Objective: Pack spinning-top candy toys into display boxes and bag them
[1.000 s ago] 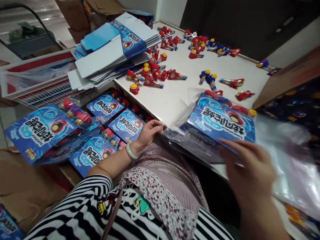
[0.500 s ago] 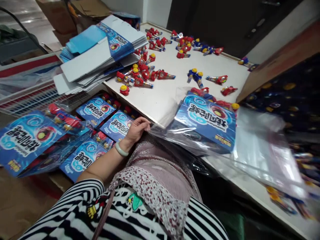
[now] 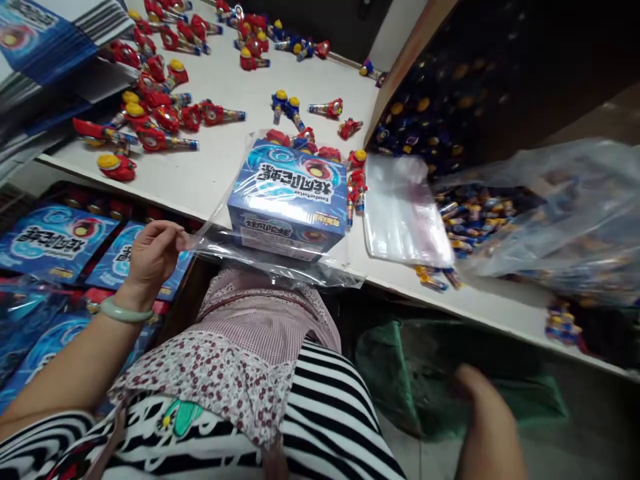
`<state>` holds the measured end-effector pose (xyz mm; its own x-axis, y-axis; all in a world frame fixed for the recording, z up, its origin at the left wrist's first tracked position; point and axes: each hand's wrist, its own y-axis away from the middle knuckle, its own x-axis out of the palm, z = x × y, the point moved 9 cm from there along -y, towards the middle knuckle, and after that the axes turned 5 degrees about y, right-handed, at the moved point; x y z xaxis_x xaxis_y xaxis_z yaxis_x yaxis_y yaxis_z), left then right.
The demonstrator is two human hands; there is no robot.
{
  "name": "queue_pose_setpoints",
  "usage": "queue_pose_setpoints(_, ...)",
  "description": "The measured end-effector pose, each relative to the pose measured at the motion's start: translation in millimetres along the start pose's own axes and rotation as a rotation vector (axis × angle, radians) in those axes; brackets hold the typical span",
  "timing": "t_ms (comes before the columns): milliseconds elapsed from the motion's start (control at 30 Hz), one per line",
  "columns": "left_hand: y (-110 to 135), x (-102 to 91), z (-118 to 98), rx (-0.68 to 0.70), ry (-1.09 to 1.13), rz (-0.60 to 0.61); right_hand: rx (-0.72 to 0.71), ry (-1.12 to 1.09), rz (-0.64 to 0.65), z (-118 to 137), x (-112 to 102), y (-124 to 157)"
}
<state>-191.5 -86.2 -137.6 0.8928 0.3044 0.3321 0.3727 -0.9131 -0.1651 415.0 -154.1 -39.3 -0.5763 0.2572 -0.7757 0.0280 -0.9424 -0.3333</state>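
Observation:
A blue printed box [image 3: 290,197] sits inside a clear plastic bag [image 3: 280,260] at the front edge of the white table [image 3: 215,160]. My left hand [image 3: 153,253] pinches the bag's left edge, beside the box. My right hand [image 3: 487,417] is low at the bottom right, below the table edge, blurred, with its fingers out of sight. A stack of empty clear bags [image 3: 405,213] lies just right of the box.
Red and blue toy launchers [image 3: 160,113] are scattered over the table. More blue boxes [image 3: 55,240] fill a carton at the left. A large plastic sack of small toys [image 3: 525,213] and a cardboard box wall [image 3: 415,60] stand at the right.
The view has swung right and down. My right hand left the boxed bag and dropped below the table edge. My left hand keeps its hold on the bag's edge.

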Motion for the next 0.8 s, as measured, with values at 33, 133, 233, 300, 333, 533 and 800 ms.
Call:
queue_pose_setpoints(33, -1.4, 3.4, -2.7, 0.012, -0.018, 0.022, -0.001, -0.007, 0.034, 0.2, 13.1, -4.9)
queue_pose_setpoints(133, -5.3, 14.0, -9.0, 0.038, -0.05, 0.074, 0.006, -0.087, 0.134, 34.8, 72.3, -30.4)
queue_pose_setpoints(233, -1.3, 10.0, -20.6, 0.057, -0.099, 0.1, -0.103, -0.337, 0.157, 98.9, 115.6, -46.2)
queue_pose_setpoints(300, 10.0, 0.4, -32.4, 0.078, -0.193, 0.182, -0.238, -0.306, 0.115, 126.6, 117.5, -34.2)
queue_pose_setpoints(333, 18.0, -5.8, -34.9, 0.063, -0.253, 0.241, -0.337, -0.248, 0.127, 135.0, 115.7, -19.9)
queue_pose_setpoints(533, 51.3, -50.4, 16.3, -0.414, -0.024, 0.155, -0.124, -0.45, 0.07, 80.2, 105.8, 32.9)
queue_pose_setpoints(800, 42.6, 48.6, 53.1, -0.725, 0.422, 0.353, 0.651, -1.201, 0.652, 87.6, 225.6, 9.1)
